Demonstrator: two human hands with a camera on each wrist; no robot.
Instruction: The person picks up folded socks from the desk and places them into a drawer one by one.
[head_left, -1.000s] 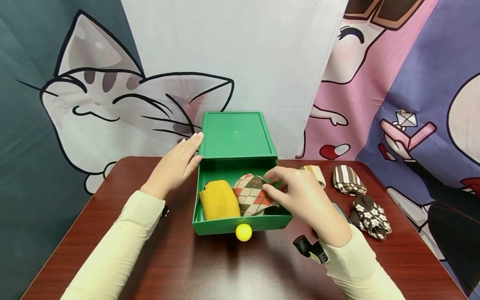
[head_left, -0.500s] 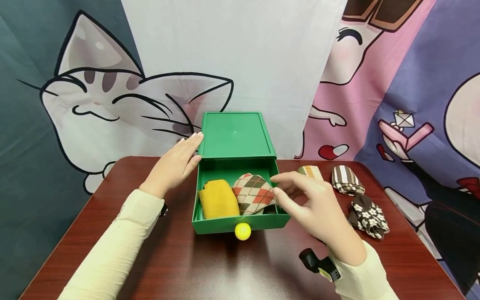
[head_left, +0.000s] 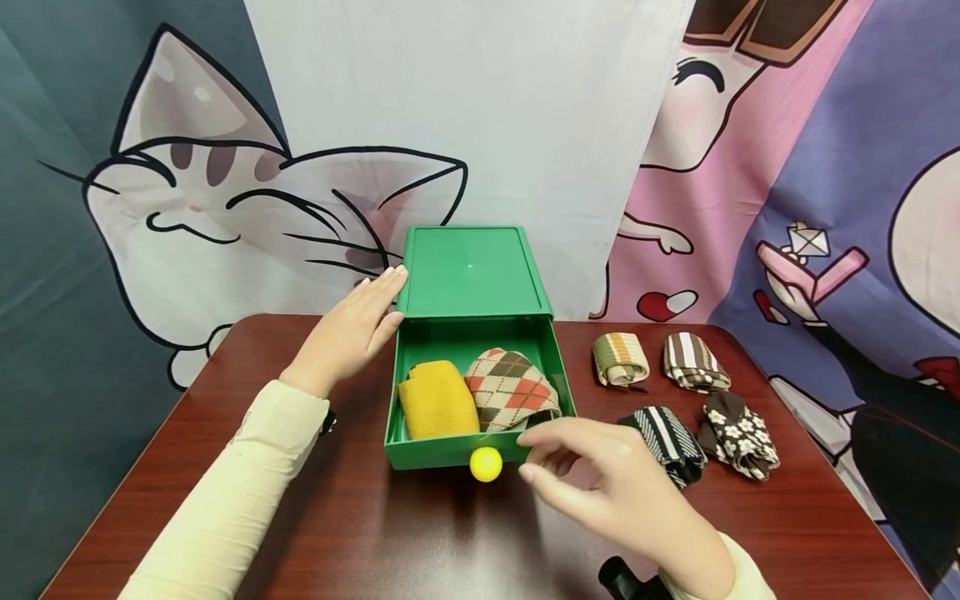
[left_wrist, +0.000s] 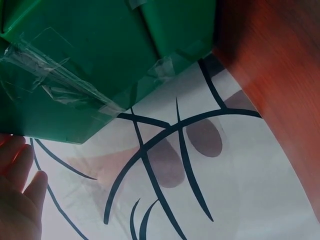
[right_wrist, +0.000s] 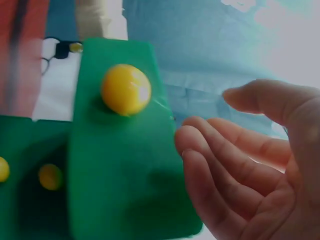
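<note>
- Fingers, right hand [head_left: 611, 492]: loosely curved, thumb standing apart, nothing in the grasp — held near the front right corner of the green drawer [head_left: 431, 456]; contact with its front cannot be told.
- Fingers, left hand [head_left: 348, 329]: straight, close together, laid against the left wall of the green cabinet [head_left: 472, 271], behind the drawer.
- Drawer: one, standing well out from the cabinet. Judged thin plastic — light, stiff, fairly smooth; best taken by the knob, squarely at the front, with the cabinet steadied, since it may be light enough to slide.
- Knob [head_left: 486, 464]: yellow, round, centred on the drawer's front; likely slick, suited to a thumb-and-finger pinch.
- Yellow sock bundle [head_left: 438, 400]: folded, in the drawer's left half; probably soft and springy.
- Argyle sock bundle [head_left: 512, 392]: beside it, in the drawer's right half; likewise soft, best gripped round its middle.
- Four rolled socks, right of the drawer, on the table [head_left: 337, 517]: green-and-orange striped [head_left: 620, 358], brown striped [head_left: 693, 360], black-and-white striped [head_left: 667, 442], dark floral [head_left: 741, 437].
</note>
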